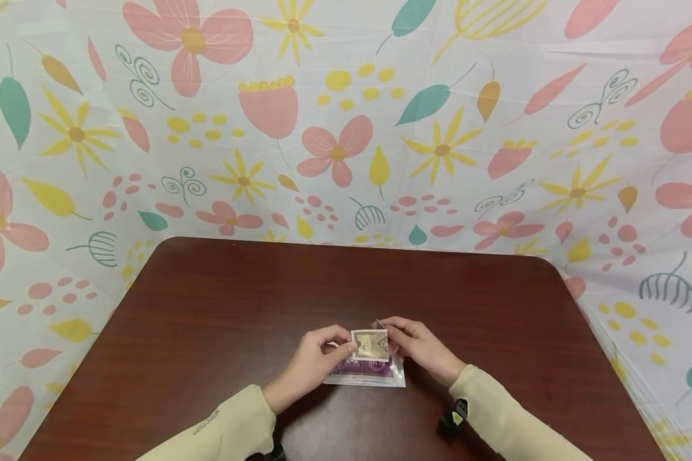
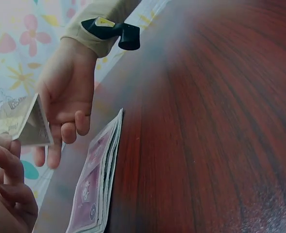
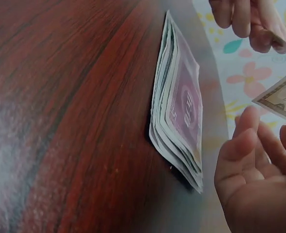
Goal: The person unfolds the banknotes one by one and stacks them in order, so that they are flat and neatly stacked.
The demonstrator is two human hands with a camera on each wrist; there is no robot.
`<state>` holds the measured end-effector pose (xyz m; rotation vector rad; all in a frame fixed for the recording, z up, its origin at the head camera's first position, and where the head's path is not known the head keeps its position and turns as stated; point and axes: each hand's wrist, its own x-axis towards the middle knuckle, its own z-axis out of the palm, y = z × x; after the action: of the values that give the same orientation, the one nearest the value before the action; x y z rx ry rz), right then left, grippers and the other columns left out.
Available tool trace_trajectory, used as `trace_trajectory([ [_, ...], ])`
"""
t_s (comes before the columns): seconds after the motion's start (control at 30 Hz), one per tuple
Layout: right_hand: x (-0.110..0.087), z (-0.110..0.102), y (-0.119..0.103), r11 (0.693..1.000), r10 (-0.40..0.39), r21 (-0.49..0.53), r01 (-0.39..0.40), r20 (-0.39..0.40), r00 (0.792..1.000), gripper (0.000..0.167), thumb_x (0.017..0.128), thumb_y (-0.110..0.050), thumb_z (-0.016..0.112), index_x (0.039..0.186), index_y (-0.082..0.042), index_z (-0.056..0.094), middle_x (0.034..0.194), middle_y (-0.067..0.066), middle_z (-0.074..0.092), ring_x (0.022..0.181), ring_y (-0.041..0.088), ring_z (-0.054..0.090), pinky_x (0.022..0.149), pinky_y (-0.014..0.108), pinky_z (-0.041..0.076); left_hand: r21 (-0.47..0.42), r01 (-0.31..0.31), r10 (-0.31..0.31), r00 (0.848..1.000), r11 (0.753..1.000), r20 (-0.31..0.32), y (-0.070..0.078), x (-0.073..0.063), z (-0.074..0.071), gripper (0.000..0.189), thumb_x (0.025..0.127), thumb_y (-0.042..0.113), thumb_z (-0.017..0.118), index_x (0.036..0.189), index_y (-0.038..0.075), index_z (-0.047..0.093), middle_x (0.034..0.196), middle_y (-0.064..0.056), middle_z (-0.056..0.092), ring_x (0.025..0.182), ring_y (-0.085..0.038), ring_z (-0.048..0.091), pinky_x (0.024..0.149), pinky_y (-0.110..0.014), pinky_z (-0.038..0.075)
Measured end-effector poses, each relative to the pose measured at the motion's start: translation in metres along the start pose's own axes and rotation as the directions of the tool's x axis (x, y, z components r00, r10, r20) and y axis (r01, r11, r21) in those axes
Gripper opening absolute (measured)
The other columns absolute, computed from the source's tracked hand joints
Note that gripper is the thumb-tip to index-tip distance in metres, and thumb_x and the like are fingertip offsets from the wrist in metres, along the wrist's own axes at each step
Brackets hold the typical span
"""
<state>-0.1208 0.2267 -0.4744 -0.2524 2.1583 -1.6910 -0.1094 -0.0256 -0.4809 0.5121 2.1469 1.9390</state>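
My left hand (image 1: pixel 314 358) pinches a small brown-and-yellow banknote (image 1: pixel 371 346) between thumb and fingertips at its left side. In the left wrist view, the banknote (image 2: pixel 28 121) has a crease, with one half angled away from the other. On its far side, my right hand (image 1: pixel 420 346) has its fingers loosely extended around the note's right edge. From the right wrist view, that hand's fingertips (image 3: pixel 249 116) are right by a corner of the banknote (image 3: pixel 281 99). Below both hands lies a stack of purple banknotes (image 1: pixel 375 370), its layered edges fanning slightly in the wrist views.
The stack rests on a dark reddish-brown wooden table (image 1: pixel 254 288). A floral-print cloth (image 1: pixel 334 211) hangs behind the table and along both sides. Black wrist straps, one with a yellow mark (image 1: pixel 457 413), sit over the pale sleeves (image 1: pixel 490 403).
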Motion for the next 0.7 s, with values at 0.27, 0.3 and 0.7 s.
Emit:
trace_trajectory([
  [0.27, -0.004, 0.001, 0.0, 1.0, -0.018, 0.013, 0.018, -0.025, 1.0, 0.03, 0.107, -0.02, 0.059, 0.121, 0.006, 0.065, 0.092, 0.013, 0.065, 0.072, 0.016, 0.06, 0.061, 0.027, 0.049, 0.029, -0.037, 0.038, 0.999, 0.999, -0.037, -0.003, -0.003, -0.009, 0.008, 0.094, 0.006, 0.074, 0.092, -0.001, 0.071, 0.086, -0.019, 0.073, 0.066, -0.01, 0.064, 0.061, -0.021, 0.053],
  [0.3, -0.005, 0.0, 0.001, 1.0, -0.022, 0.007, 0.022, -0.029, 0.999, 0.029, 0.107, -0.02, 0.061, 0.118, 0.006, 0.065, 0.09, 0.013, 0.064, 0.072, 0.016, 0.059, 0.061, 0.027, 0.049, 0.047, -0.041, 0.043, 0.998, 0.998, -0.052, -0.004, -0.003, -0.011, 0.008, 0.094, 0.006, 0.075, 0.092, -0.001, 0.071, 0.087, -0.018, 0.074, 0.068, -0.009, 0.064, 0.064, -0.021, 0.054],
  [0.7, -0.016, 0.0, 0.001, 0.987, -0.054, -0.16, 0.029, -0.153, 0.987, 0.015, 0.098, -0.01, 0.072, 0.101, 0.002, 0.063, 0.075, 0.012, 0.063, 0.062, 0.016, 0.054, 0.055, 0.028, 0.047, 0.184, 0.095, -0.072, 0.99, 0.978, -0.124, -0.014, -0.006, -0.027, 0.004, 0.091, 0.008, 0.078, 0.089, 0.005, 0.075, 0.078, -0.004, 0.073, 0.061, -0.004, 0.056, 0.056, -0.019, 0.045],
])
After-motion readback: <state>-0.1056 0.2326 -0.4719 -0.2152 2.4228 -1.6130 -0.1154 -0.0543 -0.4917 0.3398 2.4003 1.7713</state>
